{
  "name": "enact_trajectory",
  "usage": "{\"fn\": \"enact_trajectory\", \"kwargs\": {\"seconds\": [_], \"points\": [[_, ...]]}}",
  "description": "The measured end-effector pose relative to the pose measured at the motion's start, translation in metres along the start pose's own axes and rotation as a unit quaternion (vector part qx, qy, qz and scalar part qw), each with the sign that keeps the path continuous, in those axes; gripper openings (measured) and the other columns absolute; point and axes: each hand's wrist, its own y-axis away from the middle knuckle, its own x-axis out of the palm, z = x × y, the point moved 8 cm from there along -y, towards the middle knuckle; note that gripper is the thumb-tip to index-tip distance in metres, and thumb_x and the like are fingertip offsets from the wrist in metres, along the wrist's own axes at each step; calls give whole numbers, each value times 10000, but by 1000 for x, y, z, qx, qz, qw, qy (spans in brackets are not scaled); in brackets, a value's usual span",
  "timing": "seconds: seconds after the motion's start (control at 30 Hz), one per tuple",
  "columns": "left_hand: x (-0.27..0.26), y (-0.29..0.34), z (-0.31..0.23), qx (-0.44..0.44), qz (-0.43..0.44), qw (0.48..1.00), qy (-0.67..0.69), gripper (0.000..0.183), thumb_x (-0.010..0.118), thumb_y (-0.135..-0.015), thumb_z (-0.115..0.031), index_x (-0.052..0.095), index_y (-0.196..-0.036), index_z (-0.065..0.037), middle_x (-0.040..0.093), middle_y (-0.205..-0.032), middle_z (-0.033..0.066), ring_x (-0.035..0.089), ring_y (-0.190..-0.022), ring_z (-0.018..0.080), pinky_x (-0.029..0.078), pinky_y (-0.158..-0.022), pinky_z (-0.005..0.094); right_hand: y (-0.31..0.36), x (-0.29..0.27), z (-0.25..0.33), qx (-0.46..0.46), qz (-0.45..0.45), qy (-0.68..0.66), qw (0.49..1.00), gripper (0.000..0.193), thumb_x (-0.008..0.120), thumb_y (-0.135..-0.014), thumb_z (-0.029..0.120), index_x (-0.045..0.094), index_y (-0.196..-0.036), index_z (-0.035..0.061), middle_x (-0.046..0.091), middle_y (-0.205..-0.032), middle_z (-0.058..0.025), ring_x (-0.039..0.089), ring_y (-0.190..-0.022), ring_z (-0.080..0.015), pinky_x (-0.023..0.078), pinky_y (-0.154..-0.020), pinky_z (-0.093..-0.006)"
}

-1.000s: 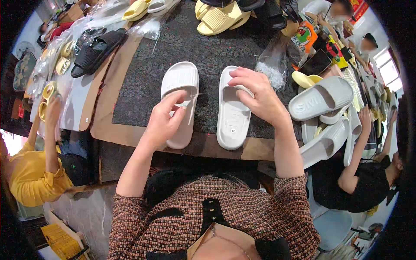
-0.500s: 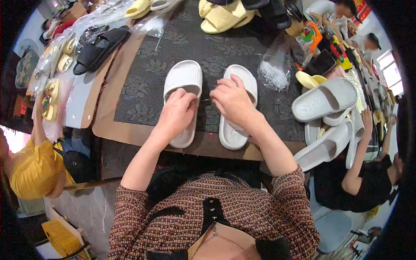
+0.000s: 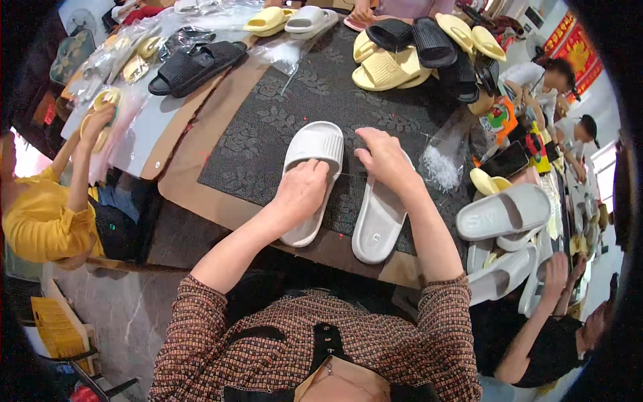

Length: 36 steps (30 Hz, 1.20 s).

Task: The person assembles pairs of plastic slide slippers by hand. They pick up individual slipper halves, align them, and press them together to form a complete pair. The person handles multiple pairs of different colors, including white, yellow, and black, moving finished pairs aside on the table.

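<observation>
Two pale grey-white slide slippers lie side by side before me. My left hand (image 3: 307, 189) has its fingers curled together into the opening of the left slide (image 3: 315, 139), at the strap's edge; the fingertips are hidden. Over the strap of the right slide (image 3: 379, 224) rests my right hand (image 3: 388, 159), its fingers stretched forward and its thumb apart, covering most of that strap. A thin clear strand (image 3: 353, 175) runs between the two slides.
A dark patterned mat (image 3: 251, 144) covers the table. At right lie a bag of clear plastic bits (image 3: 441, 166) and piled grey slides (image 3: 502, 213). Yellow slides (image 3: 382, 70) and black ones sit at the back. A black pair (image 3: 194, 70) lies left. Co-workers sit on both sides.
The view has shifted, and both slides now lie at a slant with their toes to the right. My right hand has moved toward the toe end of its slide, with its fingers straighter.
</observation>
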Motion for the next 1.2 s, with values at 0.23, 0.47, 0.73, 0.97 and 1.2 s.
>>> {"fn": "enact_trajectory", "kwargs": {"seconds": [0.23, 0.47, 0.73, 0.97, 1.2], "points": [[3, 0, 5, -9, 10, 1000, -8, 127, 530, -805, -37, 538, -930, -17, 599, -868, 165, 613, -822, 339, 504, -694, 432, -28, 36, -11, 2, 105, 36, 994, 335, 613, -811, 186, 570, -1104, 30, 618, -1064, -192, 576, -1014, -368, 443, -857, -485], [4, -1, 5, -20, 11, 1000, -12, 124, 544, -809, -65, 565, -929, -46, 600, -838, 151, 623, -793, 334, 510, -679, 446, -37, 48, -25, 22, 135, 98, 986, 160, 608, -806, 159, 651, -900, 37, 612, -954, -199, 584, -930, -367, 469, -819, -447], [5, -2, 4, -29, 15, 999, -26, 112, 554, -809, -75, 593, -913, -66, 603, -834, 141, 625, -787, 330, 516, -680, 439, -32, 45, -29, 27, 78, 50, 995, 152, 561, -803, 149, 627, -861, 25, 646, -868, -213, 616, -873, -393, 491, -785, -466], [-6, -1, 3, 3, -45, 999, 13, 64, 559, -824, -99, 561, -852, -42, 598, -806, 150, 617, -739, 333, 515, -653, 427, -38, 20, -50, 116, 24, 56, 991, 184, 488, -840, 147, 605, -869, 8, 646, -878, -238, 625, -827, -407, 499, -752, -492], [-19, 1, 1, -38, -26, 990, 135, 105, 583, -826, -68, 604, -920, -26, 606, -817, 141, 616, -754, 314, 497, -661, 390, 7, -29, -76, 151, -115, -68, 979, 184, 510, -854, 166, 594, -852, 2, 646, -812, -214, 633, -767, -365, 494, -694, -419]]}}
